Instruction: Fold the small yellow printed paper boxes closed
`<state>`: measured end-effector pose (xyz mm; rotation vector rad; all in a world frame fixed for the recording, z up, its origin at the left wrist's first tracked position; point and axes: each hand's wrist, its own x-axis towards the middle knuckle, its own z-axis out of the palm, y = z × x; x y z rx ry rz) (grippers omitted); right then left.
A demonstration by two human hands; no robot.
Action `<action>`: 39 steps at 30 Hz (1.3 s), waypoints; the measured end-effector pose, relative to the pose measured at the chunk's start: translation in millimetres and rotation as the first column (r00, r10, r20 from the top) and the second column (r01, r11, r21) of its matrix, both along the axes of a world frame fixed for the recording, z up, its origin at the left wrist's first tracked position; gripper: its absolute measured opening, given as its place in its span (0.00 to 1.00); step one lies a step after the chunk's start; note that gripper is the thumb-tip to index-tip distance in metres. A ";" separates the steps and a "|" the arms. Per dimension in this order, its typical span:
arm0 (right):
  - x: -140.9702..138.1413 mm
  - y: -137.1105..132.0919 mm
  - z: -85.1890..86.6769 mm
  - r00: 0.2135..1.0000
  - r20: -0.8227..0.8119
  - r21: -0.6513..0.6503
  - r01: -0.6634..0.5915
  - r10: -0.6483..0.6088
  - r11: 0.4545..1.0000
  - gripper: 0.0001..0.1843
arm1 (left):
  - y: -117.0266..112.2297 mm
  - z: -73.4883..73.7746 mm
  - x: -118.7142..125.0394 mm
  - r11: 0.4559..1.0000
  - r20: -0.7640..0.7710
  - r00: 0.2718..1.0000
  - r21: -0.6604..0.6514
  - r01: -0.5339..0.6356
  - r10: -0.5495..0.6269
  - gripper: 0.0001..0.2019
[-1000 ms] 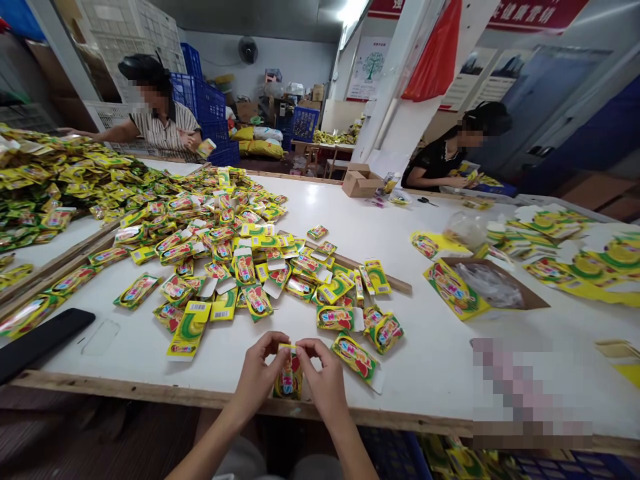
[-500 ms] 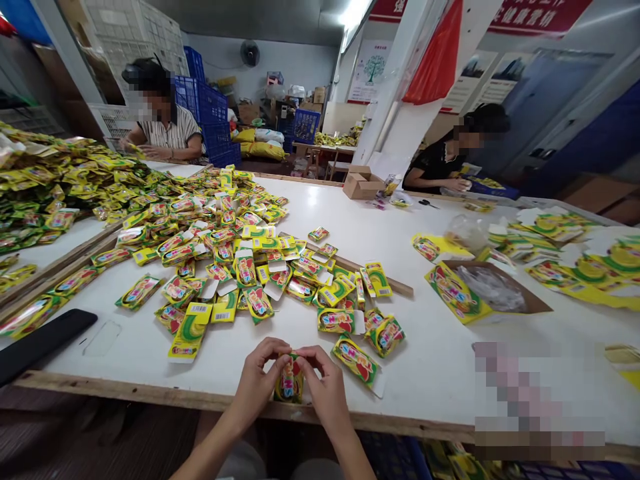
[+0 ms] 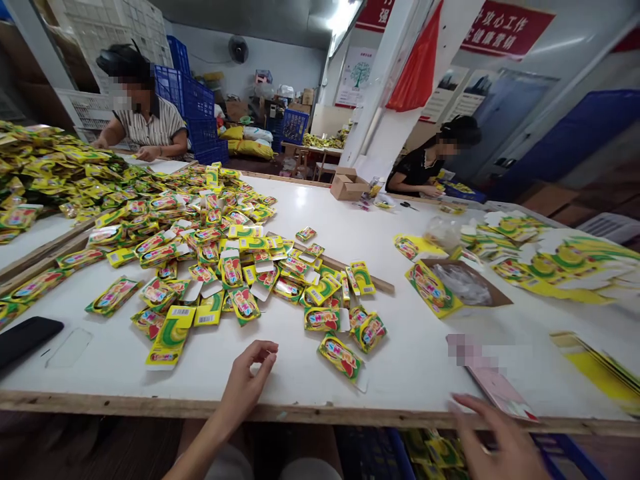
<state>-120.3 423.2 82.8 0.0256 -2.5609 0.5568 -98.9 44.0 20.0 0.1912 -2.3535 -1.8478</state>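
Observation:
My left hand (image 3: 250, 373) hovers over the front of the white table (image 3: 400, 373), fingers loosely curled, a small gap between thumb and forefinger and nothing visible between them. Nearest to it are small yellow-green candy boxes, among them a standing-out yellow box (image 3: 170, 337) to its left and a box with an open white flap (image 3: 340, 357) to its right. Out at the right, my right hand (image 3: 500, 437) is spread and slightly blurred at the table's front edge, empty as far as I can see. Just beyond its fingers lies a pink phone (image 3: 495, 383).
A big heap of boxes (image 3: 200, 227) covers the left middle, with wooden strips (image 3: 345, 267) among it. Right stand an opened display carton (image 3: 435, 287) and flat cartons (image 3: 565, 260). A black phone (image 3: 30, 340) lies left. Below the edge is a blue crate (image 3: 565, 453). Two co-workers sit opposite.
The small box that both hands pinched has left them and the tabletop in front of me. My right hand has swung far right and opened; the left shifted slightly left. The view turned right.

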 end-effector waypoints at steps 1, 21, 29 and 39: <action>-6.2 -17.7 -12.0 0.997 0.037 -0.043 -0.063 0.065 0.997 0.22 | 0.5 0.7 0.9 1.000 -0.011 1.000 -0.017 0.002 -0.003 0.12; -15.6 -199.6 -53.0 0.871 -0.032 -0.426 -0.456 0.491 0.781 0.19 | 3.8 13.2 -9.5 0.974 -0.100 0.971 0.040 0.224 -0.219 0.22; -3.6 -206.9 -61.3 0.819 0.036 -0.795 -0.324 0.572 0.513 0.14 | -1.2 7.4 1.7 0.940 -0.068 0.969 0.236 0.248 -0.239 0.22; -26.0 -223.9 -49.4 0.741 0.053 -0.728 -0.430 0.669 0.534 0.11 | -6.7 14.0 -3.8 0.986 -0.135 0.984 0.104 0.134 -0.119 0.08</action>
